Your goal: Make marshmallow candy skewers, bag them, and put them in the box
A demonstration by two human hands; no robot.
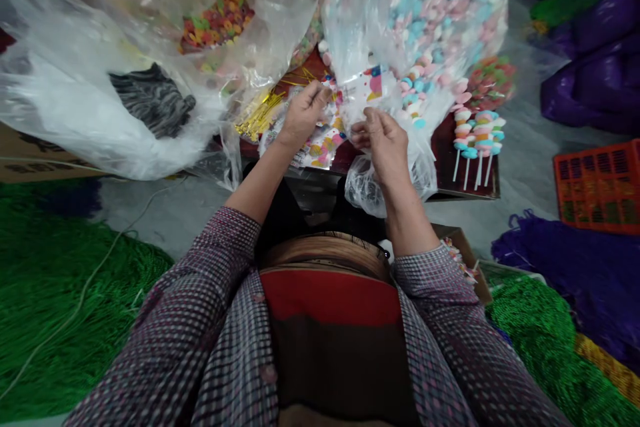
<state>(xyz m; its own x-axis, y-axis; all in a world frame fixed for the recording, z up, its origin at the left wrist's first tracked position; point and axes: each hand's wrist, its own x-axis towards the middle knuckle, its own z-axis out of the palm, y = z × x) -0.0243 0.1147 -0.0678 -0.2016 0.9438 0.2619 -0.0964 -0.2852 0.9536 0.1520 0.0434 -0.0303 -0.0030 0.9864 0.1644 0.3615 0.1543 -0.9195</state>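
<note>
Between my two hands is a small clear plastic bag (364, 88) with a colourful print. My left hand (306, 115) pinches its left side. My right hand (383, 140) has its fingers curled at its lower edge; the exact grip is partly hidden. Under my left hand lies a pile of similar printed bags (323, 147) on the dark red table (445, 170). Gold twist ties (260, 115) lie left of that pile. At the table's right end are marshmallow skewers (483, 134) on white sticks. A crumpled clear bag (365, 180) hangs over the table edge below my right hand.
A large bag of pastel marshmallows (450, 7) stands at the back right, and a bag of colourful ring-shaped sweets (220, 20) at the back left. A bunch of reddish-green sweets (491, 82) sits beyond the skewers. An orange crate (597, 184) and green strands (65, 300) lie around.
</note>
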